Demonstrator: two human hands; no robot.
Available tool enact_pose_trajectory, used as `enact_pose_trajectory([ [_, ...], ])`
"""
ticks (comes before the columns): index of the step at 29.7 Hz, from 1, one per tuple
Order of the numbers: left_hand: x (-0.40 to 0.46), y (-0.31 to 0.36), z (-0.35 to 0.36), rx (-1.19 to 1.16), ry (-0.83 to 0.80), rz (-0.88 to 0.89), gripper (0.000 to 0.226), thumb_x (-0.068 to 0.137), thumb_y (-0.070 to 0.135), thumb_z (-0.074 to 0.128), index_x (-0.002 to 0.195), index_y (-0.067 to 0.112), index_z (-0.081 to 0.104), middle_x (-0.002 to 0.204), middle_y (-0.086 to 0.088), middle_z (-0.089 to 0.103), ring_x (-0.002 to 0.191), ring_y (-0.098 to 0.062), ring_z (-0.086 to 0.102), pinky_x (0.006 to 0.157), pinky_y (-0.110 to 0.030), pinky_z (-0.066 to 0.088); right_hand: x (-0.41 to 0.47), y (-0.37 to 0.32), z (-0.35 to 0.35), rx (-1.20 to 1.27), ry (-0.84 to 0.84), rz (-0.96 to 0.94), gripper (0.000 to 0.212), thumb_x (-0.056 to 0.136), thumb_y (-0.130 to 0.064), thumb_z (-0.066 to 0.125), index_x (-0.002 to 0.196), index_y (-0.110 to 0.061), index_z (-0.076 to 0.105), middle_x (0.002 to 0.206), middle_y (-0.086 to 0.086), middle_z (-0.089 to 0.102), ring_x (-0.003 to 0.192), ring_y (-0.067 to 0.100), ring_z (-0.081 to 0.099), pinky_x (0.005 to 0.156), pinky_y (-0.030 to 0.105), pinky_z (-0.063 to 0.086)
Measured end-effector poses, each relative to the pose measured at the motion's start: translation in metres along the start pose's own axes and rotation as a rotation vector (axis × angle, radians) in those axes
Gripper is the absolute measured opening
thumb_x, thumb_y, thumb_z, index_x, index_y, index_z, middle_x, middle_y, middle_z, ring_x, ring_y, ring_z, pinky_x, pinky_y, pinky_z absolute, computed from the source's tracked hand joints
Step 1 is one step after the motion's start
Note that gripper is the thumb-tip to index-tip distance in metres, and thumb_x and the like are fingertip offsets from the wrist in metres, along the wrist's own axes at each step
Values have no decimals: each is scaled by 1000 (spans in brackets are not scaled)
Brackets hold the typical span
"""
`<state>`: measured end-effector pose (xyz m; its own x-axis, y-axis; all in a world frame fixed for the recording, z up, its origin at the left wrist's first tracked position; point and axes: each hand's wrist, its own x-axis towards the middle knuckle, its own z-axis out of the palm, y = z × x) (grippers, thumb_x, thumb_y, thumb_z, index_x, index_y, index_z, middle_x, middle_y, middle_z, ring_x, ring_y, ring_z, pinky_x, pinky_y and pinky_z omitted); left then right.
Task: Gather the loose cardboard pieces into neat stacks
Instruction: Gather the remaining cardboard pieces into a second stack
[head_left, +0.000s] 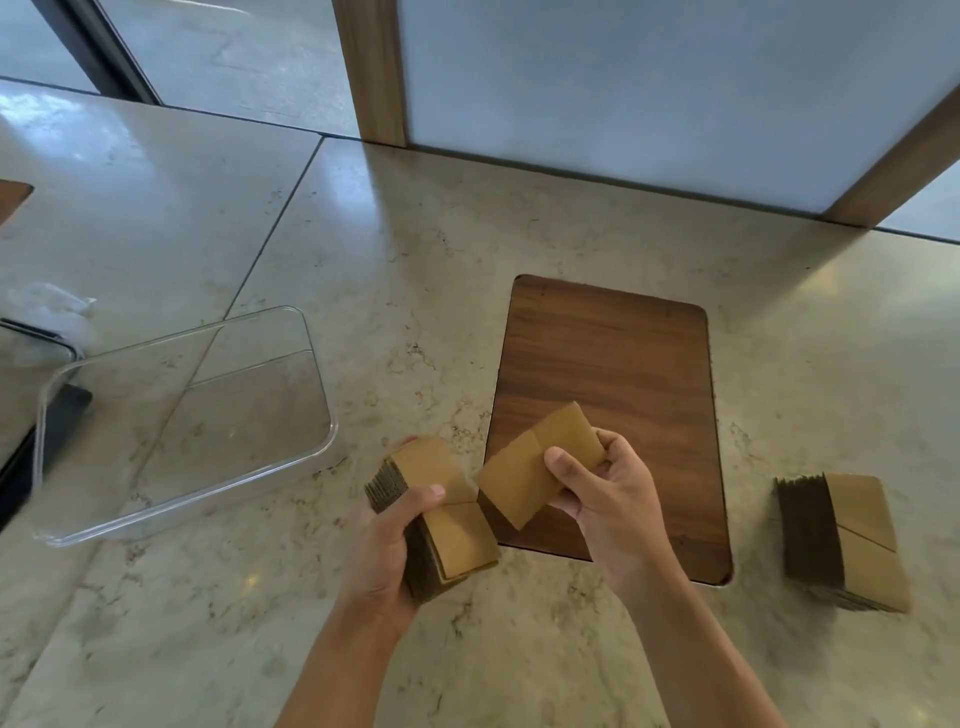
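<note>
My left hand (387, 551) grips a thick stack of brown cardboard pieces (441, 514), thumb across its top, held above the marble counter. My right hand (602, 499) holds a thinner bundle of cardboard pieces (535, 467), tilted, over the near left corner of a dark wooden board (613, 374). The two bundles almost touch at their corners. A third stack of cardboard pieces (852, 540) stands on the counter to the right of the board, apart from both hands.
A clear plastic tray (317, 364) lies on the marble counter (260, 597) to the left. Black objects and crumpled plastic (47, 306) sit at the far left edge. A frosted panel with wooden frame posts (371, 67) rises behind the board.
</note>
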<state>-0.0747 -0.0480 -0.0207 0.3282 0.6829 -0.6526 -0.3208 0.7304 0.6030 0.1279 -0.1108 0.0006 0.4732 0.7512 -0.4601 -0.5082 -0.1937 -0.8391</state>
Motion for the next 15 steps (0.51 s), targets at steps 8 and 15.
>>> enact_pose_trajectory([
  [8,5,-16,29,-29,-108,16,70,69,10,86,134,30,67,124,-20,76,108,-42,75,79,-57,63,-10,15,20,-151,173,-17,69,84,-10,85,136,-41,53,123,5,65,108,26,71,86,45,64],
  [15,12,-20,36,-101,-108,46,76,62,8,90,131,33,68,111,-16,80,96,-37,79,67,-50,64,-23,23,30,-840,23,-120,47,90,-57,71,130,-34,69,105,-17,60,97,-2,60,79,8,48],
])
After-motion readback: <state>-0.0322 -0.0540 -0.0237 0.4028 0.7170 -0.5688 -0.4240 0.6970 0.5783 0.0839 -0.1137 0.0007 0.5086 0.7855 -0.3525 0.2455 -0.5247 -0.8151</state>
